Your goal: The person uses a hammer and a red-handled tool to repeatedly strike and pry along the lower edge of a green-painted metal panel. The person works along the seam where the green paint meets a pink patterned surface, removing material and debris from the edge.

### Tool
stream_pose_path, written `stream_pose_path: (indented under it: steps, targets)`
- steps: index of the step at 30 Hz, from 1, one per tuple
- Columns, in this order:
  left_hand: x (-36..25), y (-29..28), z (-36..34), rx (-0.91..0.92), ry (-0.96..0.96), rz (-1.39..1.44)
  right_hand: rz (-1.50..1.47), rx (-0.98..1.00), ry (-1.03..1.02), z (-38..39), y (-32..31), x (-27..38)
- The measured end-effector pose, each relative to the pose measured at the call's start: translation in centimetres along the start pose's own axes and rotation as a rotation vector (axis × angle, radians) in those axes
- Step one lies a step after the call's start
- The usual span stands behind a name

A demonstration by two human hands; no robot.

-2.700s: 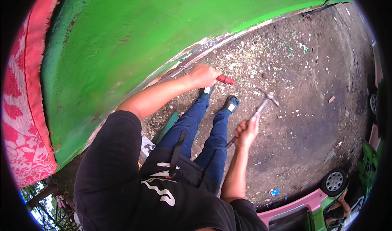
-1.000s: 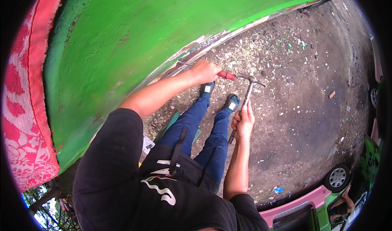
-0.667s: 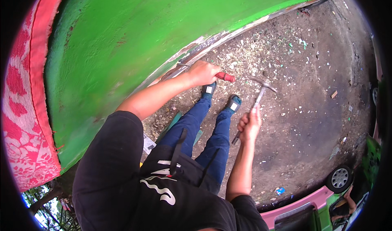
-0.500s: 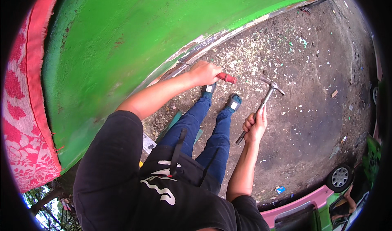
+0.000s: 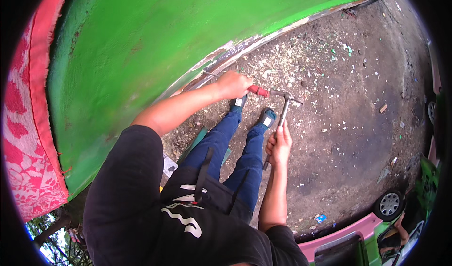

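Observation:
My left hand (image 5: pixel 234 85) is closed around a red-handled chisel (image 5: pixel 259 91), whose thin metal shaft sticks out on the far side of the fist. The shaft reaches the peeling lower edge of a green wall (image 5: pixel 141 45); its tip is too small to make out. My right hand (image 5: pixel 279 146) grips a metal hammer (image 5: pixel 285 110) by its handle. One end of the hammer's head meets the butt of the red handle, or lies very close to it.
Pale chips and debris (image 5: pixel 282 61) litter the dirt ground along the wall. My shoes (image 5: pixel 267 119) stand below the hands. A pink and green vehicle (image 5: pixel 339 240) with a wheel (image 5: pixel 390 205) is at lower right, another person's arm (image 5: pixel 402 230) beside it. Pink patterned cloth (image 5: pixel 33 162) hangs left.
My right hand has swung the hammer leftward, bringing its head from apart to the end of the red handle. My left hand has hardly moved, keeping its hold on the chisel.

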State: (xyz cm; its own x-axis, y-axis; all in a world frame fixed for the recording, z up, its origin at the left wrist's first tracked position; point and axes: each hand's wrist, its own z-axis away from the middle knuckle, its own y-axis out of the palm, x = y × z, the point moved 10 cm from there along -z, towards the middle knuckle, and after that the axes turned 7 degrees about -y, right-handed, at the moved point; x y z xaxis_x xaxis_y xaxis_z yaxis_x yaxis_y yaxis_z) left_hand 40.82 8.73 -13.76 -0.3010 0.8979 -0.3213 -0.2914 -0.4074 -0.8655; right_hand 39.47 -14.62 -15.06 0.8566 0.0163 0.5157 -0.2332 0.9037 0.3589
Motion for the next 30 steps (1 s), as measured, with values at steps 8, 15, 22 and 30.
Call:
stream_pose_path:
  steps: [8,15,22,30]
  targets:
    - [0.2,0.1,-0.3,-0.006,-0.021,0.007,0.010,-0.060,0.015,-0.5,-1.8,-0.6]
    - [0.2,-0.9,0.3,-0.041,-0.016,0.040,0.096,0.132,0.138,0.5,1.2,-2.9]
    - [0.3,-0.2,0.8,-0.008,-0.033,0.043,-0.160,0.004,-0.108,-0.2,-2.4,3.3]
    - [0.3,-0.2,0.3,-0.015,-0.043,0.023,-0.204,0.005,-0.148,0.7,-1.7,4.5]
